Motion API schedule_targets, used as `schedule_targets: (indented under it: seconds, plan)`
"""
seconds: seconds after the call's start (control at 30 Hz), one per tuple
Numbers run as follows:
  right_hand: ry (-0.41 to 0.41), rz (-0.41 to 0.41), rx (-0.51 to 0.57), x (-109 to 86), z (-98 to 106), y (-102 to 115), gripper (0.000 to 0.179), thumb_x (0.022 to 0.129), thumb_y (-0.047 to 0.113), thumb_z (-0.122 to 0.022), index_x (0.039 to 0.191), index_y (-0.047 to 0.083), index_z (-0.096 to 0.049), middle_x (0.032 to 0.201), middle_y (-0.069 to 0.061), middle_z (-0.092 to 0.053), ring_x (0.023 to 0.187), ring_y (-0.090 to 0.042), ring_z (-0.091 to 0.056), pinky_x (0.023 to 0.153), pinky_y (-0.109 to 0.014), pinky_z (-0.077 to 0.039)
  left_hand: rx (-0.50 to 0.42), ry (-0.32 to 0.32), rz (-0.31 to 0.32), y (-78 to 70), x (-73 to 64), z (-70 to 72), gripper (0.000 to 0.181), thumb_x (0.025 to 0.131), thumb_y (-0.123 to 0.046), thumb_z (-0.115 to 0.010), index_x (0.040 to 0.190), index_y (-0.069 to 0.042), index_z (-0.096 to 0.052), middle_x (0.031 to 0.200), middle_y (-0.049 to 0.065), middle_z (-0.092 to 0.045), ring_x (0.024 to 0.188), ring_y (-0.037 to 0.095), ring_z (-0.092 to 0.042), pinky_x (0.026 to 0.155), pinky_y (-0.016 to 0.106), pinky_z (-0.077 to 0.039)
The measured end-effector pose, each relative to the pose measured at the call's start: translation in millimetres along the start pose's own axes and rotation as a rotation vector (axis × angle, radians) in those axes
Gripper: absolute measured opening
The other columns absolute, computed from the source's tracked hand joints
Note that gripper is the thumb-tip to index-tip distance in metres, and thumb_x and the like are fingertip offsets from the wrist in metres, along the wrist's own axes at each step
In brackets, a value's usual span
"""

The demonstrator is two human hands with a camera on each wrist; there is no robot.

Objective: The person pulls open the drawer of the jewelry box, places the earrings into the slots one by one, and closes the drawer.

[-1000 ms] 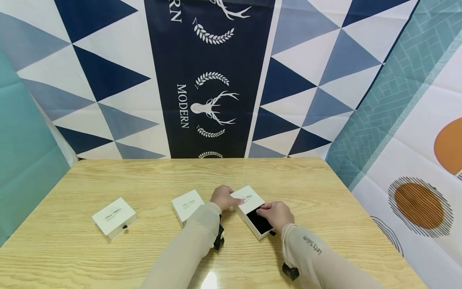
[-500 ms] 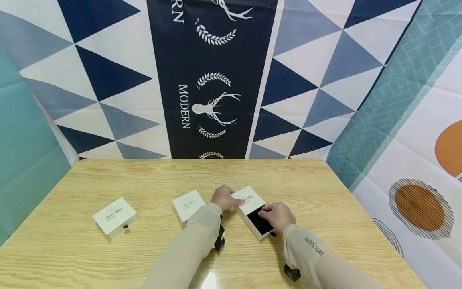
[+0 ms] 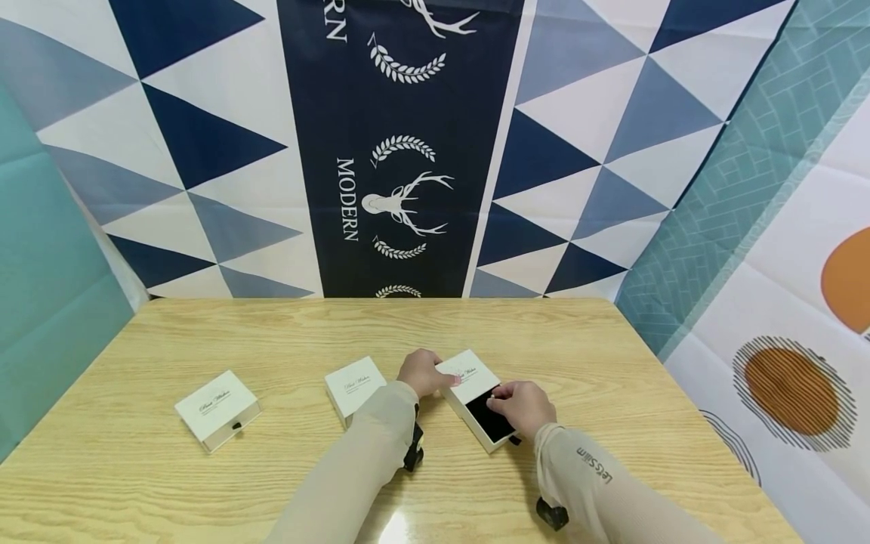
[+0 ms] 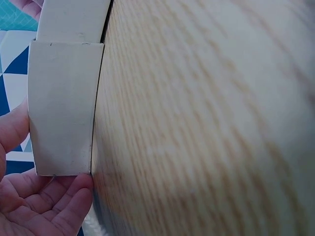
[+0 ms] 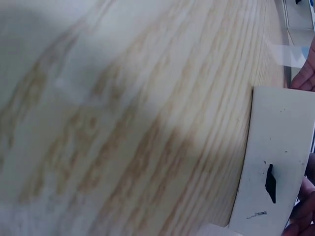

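A white drawer-style gift box with dark script on its lid lies tilted on the table, its drawer pulled out partway and lined in black. My left hand grips the sleeve's far left end, thumb on the lid and fingers curled at the end, as the left wrist view shows. Over the black lining is my right hand, fingers bent and tips close together; I cannot tell whether they pinch something small. The right wrist view shows the drawer's front with a black pull tab.
A second white box stands left of my left hand, partly hidden by my sleeve. Farther left is a third closed white box with a black tab. The wooden table ends at a patterned cloth behind.
The left hand and the boxes stay where they were. My right fingertips have shifted very slightly right and up over the black lining.
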State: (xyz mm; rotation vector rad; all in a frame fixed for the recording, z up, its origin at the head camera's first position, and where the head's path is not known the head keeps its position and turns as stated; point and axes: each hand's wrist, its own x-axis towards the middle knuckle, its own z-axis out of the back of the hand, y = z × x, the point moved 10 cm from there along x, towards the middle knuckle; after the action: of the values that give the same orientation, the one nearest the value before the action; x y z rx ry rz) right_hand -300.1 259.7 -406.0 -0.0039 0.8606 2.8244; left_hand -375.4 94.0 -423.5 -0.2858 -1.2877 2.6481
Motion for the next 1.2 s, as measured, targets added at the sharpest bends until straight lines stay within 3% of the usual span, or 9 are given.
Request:
schedule_targets:
  seconds: [0.33, 1.2]
  plan:
    - [-0.007, 0.008, 0.009, 1.8, 0.4, -1.1, 0.020, 0.082, 0.024, -0.070, 0.093, 0.007, -0.075, 0.095, -0.008, -0.070, 0.074, -0.017, -0.056, 0.072, -0.039, -0.045, 0.011, 0.001, 0.003, -2.6, -1.6, 0.9, 0.032, 0.077, -0.020, -0.082, 0.097, 0.002, -0.070, 0.082, 0.005, -0.064, 0.066, 0.015, -0.054, 0.067, 0.029, -0.046]
    - [-0.022, 0.049, -0.055, 3.3, -3.2, 1.2, 0.017, 0.082, 0.023, -0.070, 0.092, 0.011, -0.075, 0.096, -0.006, -0.072, 0.080, -0.018, -0.061, 0.079, -0.048, -0.042, 0.004, -0.001, 0.011, -3.5, -4.7, 2.3, 0.033, 0.076, -0.020, -0.082, 0.099, 0.002, -0.070, 0.086, 0.006, -0.065, 0.071, 0.016, -0.054, 0.070, 0.030, -0.047]
